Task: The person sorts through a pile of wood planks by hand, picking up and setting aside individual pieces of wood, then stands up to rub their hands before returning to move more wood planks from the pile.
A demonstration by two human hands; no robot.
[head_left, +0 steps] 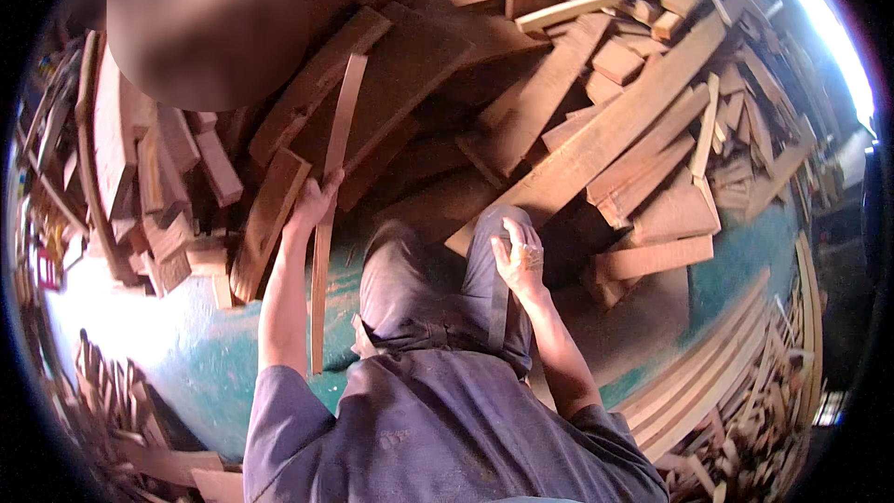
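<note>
My left hand (318, 202) is closed around a long, thin wooden strip (344, 119). The strip stands nearly lengthwise before me, its far end above the hand and its near end beside my left thigh. On my right knee lies my right hand (519, 256), fingers somewhat bent and apart, with nothing visible in it. A narrow dark band (499, 312) runs along the thigh just below that hand. Left of the strip, close to my left hand, a thick short board (270, 224) leans at a slant.
A long wide plank (596, 144) slants from near my right knee into a pile of offcuts (619, 61). More blocks (168, 168) are heaped at the left. Long strips (708, 373) lie at the lower right on the green floor (209, 354). A blurred patch covers the upper left.
</note>
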